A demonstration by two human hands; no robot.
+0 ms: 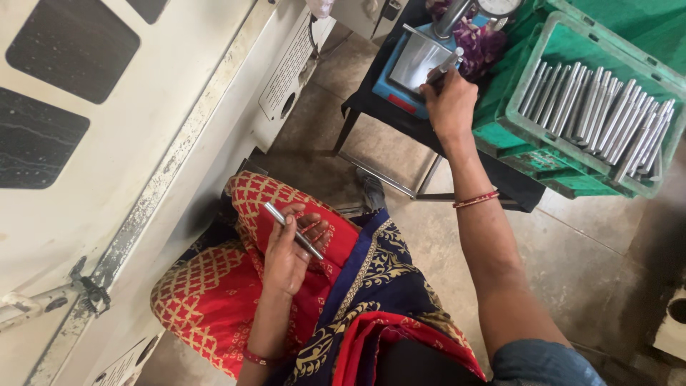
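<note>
A seated person is viewed from above, with two slim bright-steel cylindrical pins in hand. The right hand (450,100) is extended forward and closed about one short steel pin (444,66), whose free end is held against the polished square metal plate (416,61) of a blue-based gauge stand (389,91) directly ahead of the fingers; above the plate the stand's grey column (450,18) and part of a round dial (498,7) are seen, cut off by the frame edge. The left hand (289,250) is rested palm-up on the lap, over red and navy patterned cloth (214,286), its fingers loosely curled around a second, longer steel pin (294,230) laid across the palm. To the right of the extended hand, a green plastic crate (532,132) is filled with a row of similar steel pins (600,114), lying side by side. Purple crumpled cloth (482,43) lies just beyond the right hand, between stand and crate. The stand is borne on a small black metal-framed table (386,114). To the left of the resting hand, a cream-painted machine housing (128,143) is seen. The step in hand is judged to be the checking of one pin at the gauge, the other being kept waiting. The next move would call for the checked pin to be put aside and the waiting pin passed to the right hand, which demands a steady, square placement on the plate beneath the dial.
</note>
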